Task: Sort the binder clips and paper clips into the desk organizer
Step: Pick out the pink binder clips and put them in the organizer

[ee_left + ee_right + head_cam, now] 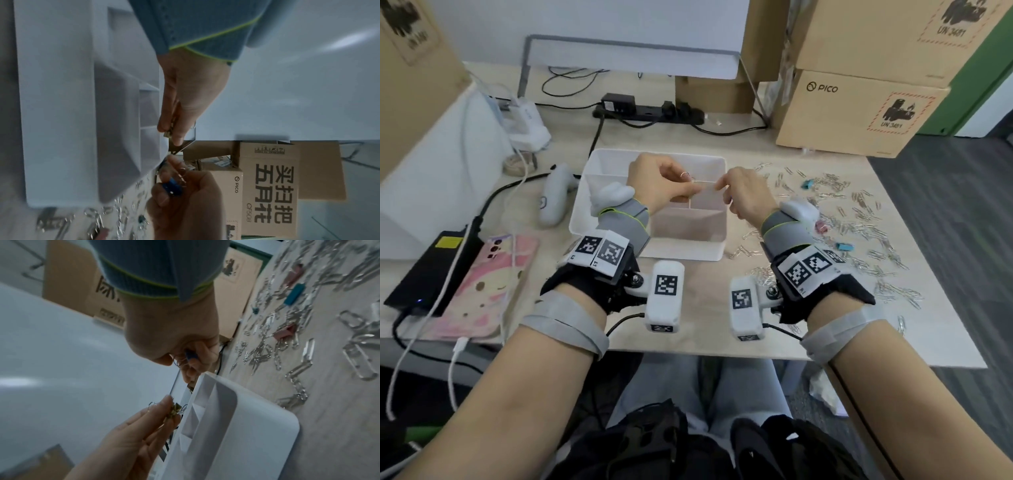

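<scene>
Blue binder clip (pixel 171 186) being pinched in the right hand (pixel 748 195), an olive-coloured one (pixel 174 409) in the left hand (pixel 657 185), both hovering over the white organizer (pixel 599 192). Likely mid-drop; next, choosing one compartment and letting go. Paper clips (pixel 859 219) lying scattered on the desk (pixel 705 308), right of the organizer.

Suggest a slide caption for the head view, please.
Both hands hold binder clips above the white organizer; paper clips litter the desk.

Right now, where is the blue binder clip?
The blue binder clip is in the fingers of the right hand, held above the right edge of the white organizer; the wrist views show it, the head view hides it.
</scene>
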Demonstrator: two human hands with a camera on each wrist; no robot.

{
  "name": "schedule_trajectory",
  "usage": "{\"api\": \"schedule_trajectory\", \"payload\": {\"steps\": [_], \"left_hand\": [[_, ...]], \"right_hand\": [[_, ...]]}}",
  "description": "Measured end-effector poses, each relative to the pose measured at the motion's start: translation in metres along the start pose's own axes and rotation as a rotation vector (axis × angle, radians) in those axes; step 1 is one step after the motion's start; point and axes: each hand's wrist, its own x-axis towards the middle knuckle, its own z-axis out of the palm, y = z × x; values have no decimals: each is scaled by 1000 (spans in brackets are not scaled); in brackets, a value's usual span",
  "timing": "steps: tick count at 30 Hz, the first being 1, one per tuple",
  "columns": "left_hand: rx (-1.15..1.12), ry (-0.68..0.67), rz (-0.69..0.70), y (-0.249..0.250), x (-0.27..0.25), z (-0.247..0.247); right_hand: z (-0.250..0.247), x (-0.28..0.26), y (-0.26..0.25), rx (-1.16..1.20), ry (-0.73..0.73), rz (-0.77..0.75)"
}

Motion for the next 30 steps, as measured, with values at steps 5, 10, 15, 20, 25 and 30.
{"api": "schedule_trajectory", "payload": {"steps": [5, 10, 15, 20, 25, 30], "left_hand": [[364, 58, -4, -15, 11, -10], [667, -11, -48, -16, 20, -6], [712, -65, -92, -16, 23, -5], [697, -95, -85, -17, 24, -7], [631, -64, -58, -13, 20, -11], [545, 39, 80, 2, 17, 2]], "right_hand": [[23, 18, 0, -466, 18, -132], [32, 27, -2, -657, -58, -222], [30, 34, -4, -704, -67, -223], [29, 39, 3, -609, -53, -208], [20, 26, 12, -312, 143, -303], [-5, 13, 32, -160, 303, -303]]}}
